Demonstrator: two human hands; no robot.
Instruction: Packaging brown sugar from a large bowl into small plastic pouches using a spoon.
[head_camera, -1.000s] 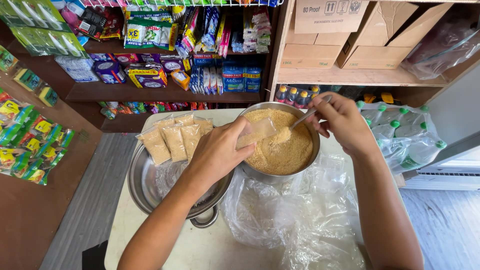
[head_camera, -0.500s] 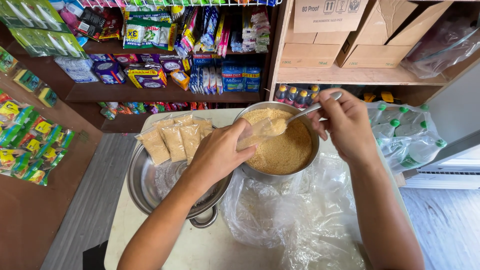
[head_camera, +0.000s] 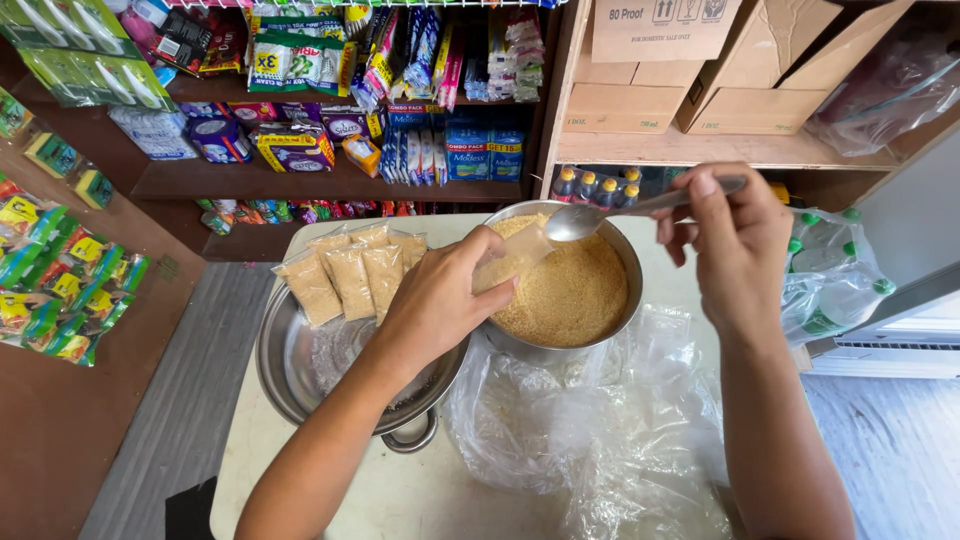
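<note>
Four filled packets (head_camera: 350, 278) done, lying in left bowl (head_camera: 290, 370). Your left hand (head_camera: 440, 300) grips small bag (head_camera: 510, 265) over grain pot (head_camera: 570, 290); right hand (head_camera: 735, 240) pinches spoon (head_camera: 610, 215). Pot nearly full: much left.

A pale table (head_camera: 360, 500) carries everything. On its left sits a wide steel basin (head_camera: 285, 370), touching a steel bowl (head_camera: 625, 265) at the far middle. Crumpled clear plastic (head_camera: 600, 440) spreads over the near right. Bottles (head_camera: 840, 270) in plastic wrap lie at the right edge, perhaps beside the table.
</note>
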